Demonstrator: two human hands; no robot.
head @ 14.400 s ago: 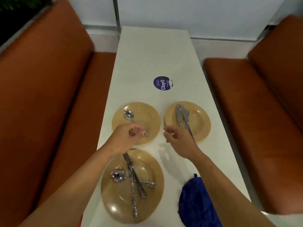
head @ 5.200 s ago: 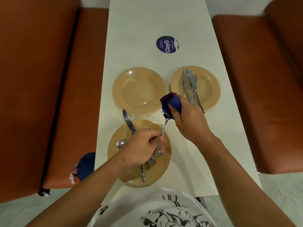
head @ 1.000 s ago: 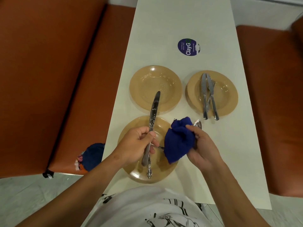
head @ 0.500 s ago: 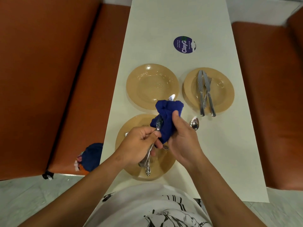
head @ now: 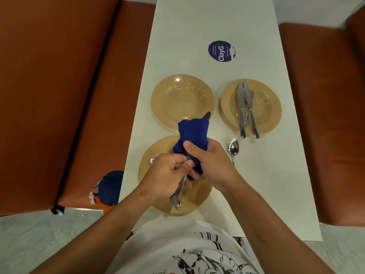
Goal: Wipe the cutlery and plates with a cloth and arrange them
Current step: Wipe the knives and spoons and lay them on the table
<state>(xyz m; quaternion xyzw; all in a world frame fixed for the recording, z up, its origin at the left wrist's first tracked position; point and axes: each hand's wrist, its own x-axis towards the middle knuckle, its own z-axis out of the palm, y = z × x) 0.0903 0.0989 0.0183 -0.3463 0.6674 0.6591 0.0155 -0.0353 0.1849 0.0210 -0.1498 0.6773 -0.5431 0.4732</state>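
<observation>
The knife (head: pixel 178 194) is gripped by its handle in the left hand (head: pixel 167 175), fingers curled tight round it, and the blade is wrapped in the blue cloth (head: pixel 192 139), which is squeezed round it by the right hand (head: pixel 209 163). Compared with half a second ago, the cloth has been slid further up, so only the blade tip is seen poking out beyond it. The spoon (head: pixel 233 149) is left just right of the right hand, same as before. Under both hands the near plate (head: pixel 197 200) is sat; beyond them, a bare plate (head: pixel 182 100) and one loaded with cutlery (head: pixel 266 107).
</observation>
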